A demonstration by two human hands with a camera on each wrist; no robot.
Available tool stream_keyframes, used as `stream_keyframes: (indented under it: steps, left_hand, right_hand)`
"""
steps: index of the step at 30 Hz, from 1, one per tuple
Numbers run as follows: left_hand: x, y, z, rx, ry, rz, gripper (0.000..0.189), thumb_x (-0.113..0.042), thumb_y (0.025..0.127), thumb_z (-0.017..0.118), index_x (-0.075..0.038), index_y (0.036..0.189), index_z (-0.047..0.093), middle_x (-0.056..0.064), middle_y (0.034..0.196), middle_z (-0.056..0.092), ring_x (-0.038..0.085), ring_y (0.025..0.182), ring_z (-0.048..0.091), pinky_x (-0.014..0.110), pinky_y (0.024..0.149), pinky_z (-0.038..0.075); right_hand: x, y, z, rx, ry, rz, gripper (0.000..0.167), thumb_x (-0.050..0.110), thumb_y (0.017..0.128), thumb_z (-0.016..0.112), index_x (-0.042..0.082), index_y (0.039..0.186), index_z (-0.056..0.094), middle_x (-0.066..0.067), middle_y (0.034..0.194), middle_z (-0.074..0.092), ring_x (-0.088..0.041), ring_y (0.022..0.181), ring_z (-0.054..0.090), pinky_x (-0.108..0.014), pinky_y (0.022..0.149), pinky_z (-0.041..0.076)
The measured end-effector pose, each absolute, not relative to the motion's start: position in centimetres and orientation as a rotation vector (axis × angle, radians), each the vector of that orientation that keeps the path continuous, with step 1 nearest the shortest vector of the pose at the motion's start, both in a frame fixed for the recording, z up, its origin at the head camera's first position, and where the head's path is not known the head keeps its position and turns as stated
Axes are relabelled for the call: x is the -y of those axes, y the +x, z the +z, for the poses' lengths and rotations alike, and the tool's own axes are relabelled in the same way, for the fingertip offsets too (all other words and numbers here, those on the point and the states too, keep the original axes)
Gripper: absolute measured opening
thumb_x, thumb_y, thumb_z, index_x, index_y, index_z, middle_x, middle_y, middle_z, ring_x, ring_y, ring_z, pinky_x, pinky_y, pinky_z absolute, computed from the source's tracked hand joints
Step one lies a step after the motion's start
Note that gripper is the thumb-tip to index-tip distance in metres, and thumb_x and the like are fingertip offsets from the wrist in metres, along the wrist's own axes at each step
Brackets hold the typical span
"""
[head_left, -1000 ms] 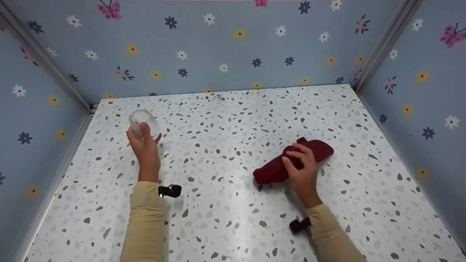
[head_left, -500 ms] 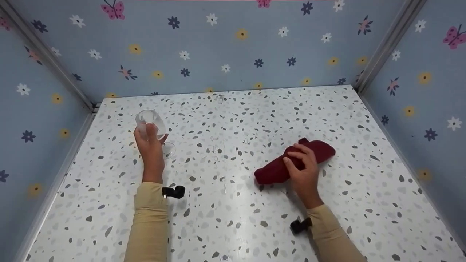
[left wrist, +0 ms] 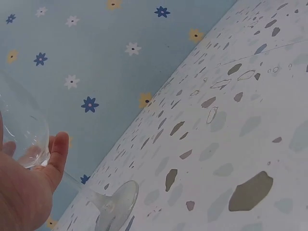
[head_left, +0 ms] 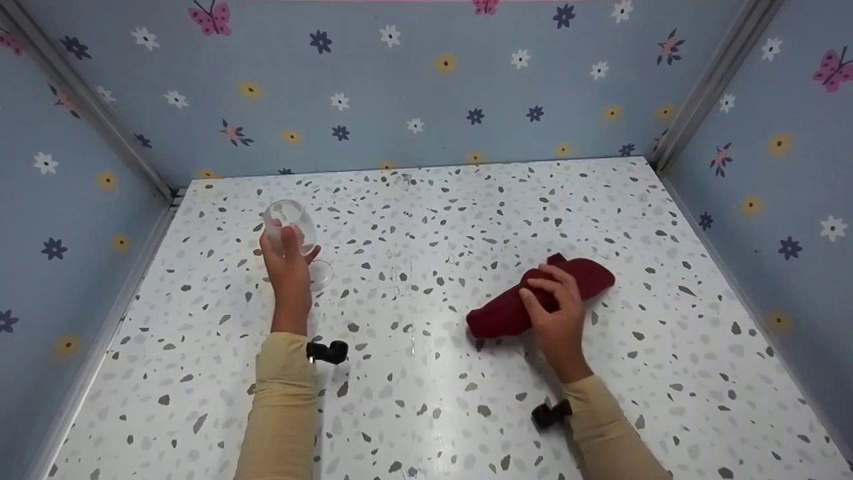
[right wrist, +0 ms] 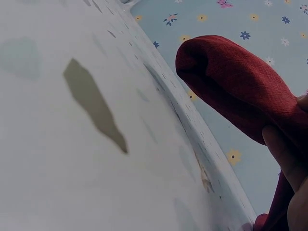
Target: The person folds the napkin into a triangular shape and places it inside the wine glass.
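Observation:
A clear stemmed wine glass is in my left hand, which grips it round the bowl with the thumb on the near side. Its rim tilts up and away, and the round foot shows beyond the hand in the left wrist view. On the right, my right hand holds a folded dark red cloth, fingers over its top and thumb along its near side. In the right wrist view the folded end of the cloth sticks out past the thumb.
Both hands are over a white speckled table. Blue flowered panels enclose it at the back and both sides. Faint clear marks lie near the table's middle. A black wrist camera juts from the left sleeve.
My left hand has shifted slightly to the right with the wine glass. The right hand and the red cloth have stayed nearly still.

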State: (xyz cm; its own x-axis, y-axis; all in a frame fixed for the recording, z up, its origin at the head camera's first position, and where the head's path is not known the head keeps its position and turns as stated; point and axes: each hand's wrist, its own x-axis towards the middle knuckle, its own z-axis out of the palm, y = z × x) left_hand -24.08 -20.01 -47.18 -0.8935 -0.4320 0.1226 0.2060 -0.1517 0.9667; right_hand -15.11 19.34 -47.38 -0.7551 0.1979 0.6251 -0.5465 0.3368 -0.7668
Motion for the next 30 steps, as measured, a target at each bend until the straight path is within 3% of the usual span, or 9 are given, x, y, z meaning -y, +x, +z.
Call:
stream_keyframes:
  steps: [5, 14, 18, 24, 30]
  left_hand:
    - [19.6, -23.9, -47.1, 1.771, 0.238, -2.052, 0.071, -0.056, 0.101, 0.043, -0.020, 0.158, 0.020, 0.013, 0.153, 0.032, 0.028, 0.136, 0.042, 0.041, 0.099, 0.050]
    - [19.0, -24.0, -47.2, 1.728, 0.188, -2.088, 0.086, -0.064, 0.091, 0.047, -0.015, 0.157, 0.021, 0.017, 0.152, 0.031, 0.032, 0.136, 0.040, 0.050, 0.100, 0.048]
    - [18.7, -23.9, -47.1, 1.712, 0.160, -2.119, 0.085, -0.061, 0.093, 0.047, -0.013, 0.157, 0.020, 0.019, 0.152, 0.031, 0.033, 0.135, 0.039, 0.056, 0.100, 0.046]
    - [18.3, -23.9, -47.1, 1.709, 0.143, -2.128, 0.079, -0.061, 0.095, 0.046, -0.016, 0.156, 0.022, 0.016, 0.147, 0.034, 0.030, 0.131, 0.042, 0.050, 0.096, 0.050]
    - [17.9, -24.0, -47.6, 1.713, 0.134, -2.143, 0.088, -0.069, 0.089, 0.048, -0.017, 0.155, 0.023, 0.015, 0.147, 0.034, 0.030, 0.130, 0.043, 0.046, 0.094, 0.052]
  right_hand:
    - [-19.3, -15.1, -47.4, 1.948, 0.310, 1.470, 0.019, -0.017, 0.081, 0.073, -0.012, 0.100, 0.069, -0.031, 0.125, 0.057, -0.046, 0.122, 0.049, -0.031, 0.107, 0.037]
    - [-19.3, -15.1, -47.4, 1.934, 0.309, 1.464, 0.019, -0.016, 0.081, 0.074, -0.012, 0.099, 0.069, -0.033, 0.124, 0.057, -0.046, 0.121, 0.050, -0.035, 0.107, 0.038]
    - [-19.3, -15.1, -47.5, 1.946, 0.303, 1.458, 0.019, -0.015, 0.081, 0.074, -0.011, 0.099, 0.070, -0.031, 0.124, 0.057, -0.045, 0.122, 0.050, -0.035, 0.108, 0.038]
    - [-19.3, -15.2, -47.4, 1.952, 0.303, 1.447, 0.019, -0.015, 0.081, 0.074, -0.011, 0.099, 0.070, -0.030, 0.124, 0.058, -0.045, 0.122, 0.050, -0.034, 0.108, 0.037]
    - [-19.3, -15.1, -47.5, 1.950, 0.303, 1.457, 0.020, -0.015, 0.081, 0.074, -0.011, 0.099, 0.070, -0.029, 0.124, 0.058, -0.045, 0.122, 0.050, -0.034, 0.108, 0.037]
